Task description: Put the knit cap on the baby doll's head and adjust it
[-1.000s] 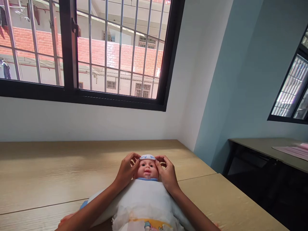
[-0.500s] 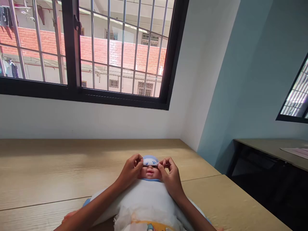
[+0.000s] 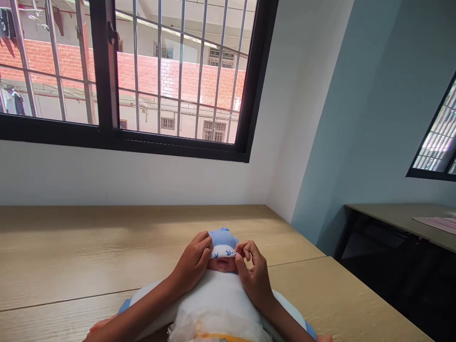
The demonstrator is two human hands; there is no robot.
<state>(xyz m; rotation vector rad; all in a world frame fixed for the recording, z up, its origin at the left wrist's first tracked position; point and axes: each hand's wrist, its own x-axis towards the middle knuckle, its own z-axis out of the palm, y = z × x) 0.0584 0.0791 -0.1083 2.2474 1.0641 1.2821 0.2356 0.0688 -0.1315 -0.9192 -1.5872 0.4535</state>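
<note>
A baby doll [image 3: 221, 264] lies on its back on a pale wood table [image 3: 107, 237], with its head away from me. A blue-and-white knit cap [image 3: 223, 244] with blue lettering on its white band covers the doll's eyes and nose, leaving its mouth showing. My left hand [image 3: 194, 262] pinches the cap's left edge. My right hand [image 3: 253, 271] holds the band's right edge between thumb and fingertips. A white wrap [image 3: 213, 297] covers the doll's body, with a diaper [image 3: 217, 330] below it.
A seam crosses the tabletop near the doll. Behind it rise a white wall and a barred, black-framed window [image 3: 107, 137]. To the right stands a separate dark-legged table [image 3: 399, 218] with a pink sheet [image 3: 436, 224] on it.
The cap has slid down the doll's face, from the forehead over the eyes and nose. Both hands have moved down with it, and more of the cap's blue crown shows.
</note>
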